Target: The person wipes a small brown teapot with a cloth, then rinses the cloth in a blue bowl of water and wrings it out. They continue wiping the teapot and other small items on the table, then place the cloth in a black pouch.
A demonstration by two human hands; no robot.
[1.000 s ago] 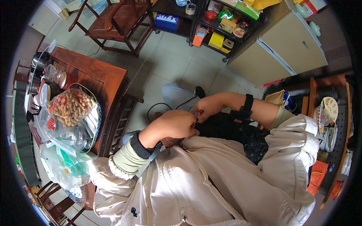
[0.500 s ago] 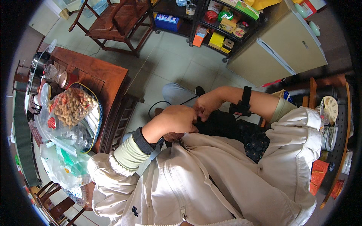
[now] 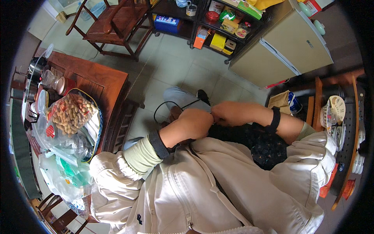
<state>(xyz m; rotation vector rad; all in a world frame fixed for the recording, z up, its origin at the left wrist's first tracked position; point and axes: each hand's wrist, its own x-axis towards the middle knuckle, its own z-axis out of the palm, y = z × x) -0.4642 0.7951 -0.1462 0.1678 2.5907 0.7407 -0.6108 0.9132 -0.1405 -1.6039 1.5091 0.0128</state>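
My two hands meet over my lap. The back of my left hand (image 3: 194,121) faces up, its fingers curled under and mostly hidden. Against its far edge, the fingers of my right hand (image 3: 230,113) are bent in a pinch, and whatever is in them is too small or covered to make out. Under and beside the right hand lies black cloth (image 3: 237,133), which runs into a dark speckled cloth (image 3: 269,151) by my right side. A black cable (image 3: 156,111) loops out beyond my left hand, past a brown thing (image 3: 175,113) whose kind I cannot tell.
At left, a wooden table (image 3: 105,82) bears a bag of peanuts (image 3: 72,113), plastic bags (image 3: 62,173) and jars (image 3: 62,85). A wooden chair (image 3: 117,23), a shelf rack (image 3: 212,29) and a beige cabinet (image 3: 286,46) stand ahead. At right is a rack (image 3: 344,132) with dishes.
My left hand has rolled over and shifted slightly right, hiding more of its fingers. My right hand has moved a little right and lower, its forearm flatter. The view has shifted slightly.
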